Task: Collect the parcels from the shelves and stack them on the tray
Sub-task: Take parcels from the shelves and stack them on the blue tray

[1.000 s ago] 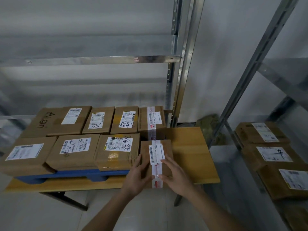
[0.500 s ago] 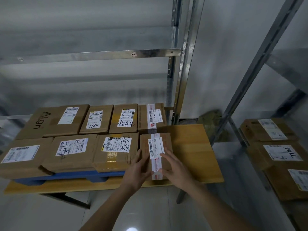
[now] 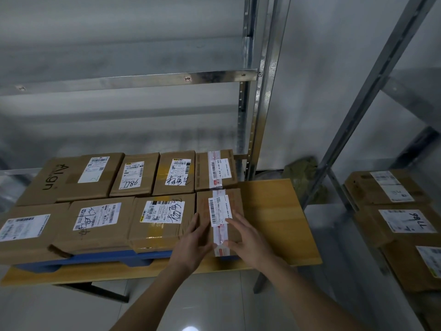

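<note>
Head view: both hands are resting on a small taped box at the front-right corner of the blue tray. The left hand is lying w/ straight fingers on the box's left edge; the right hand is pressing flat, fingers spread, on its right top. Seven more boxes are sitting left of and beyond the hands on the wooden table. Shelf boxes are stacked well right of the right hand.
</note>
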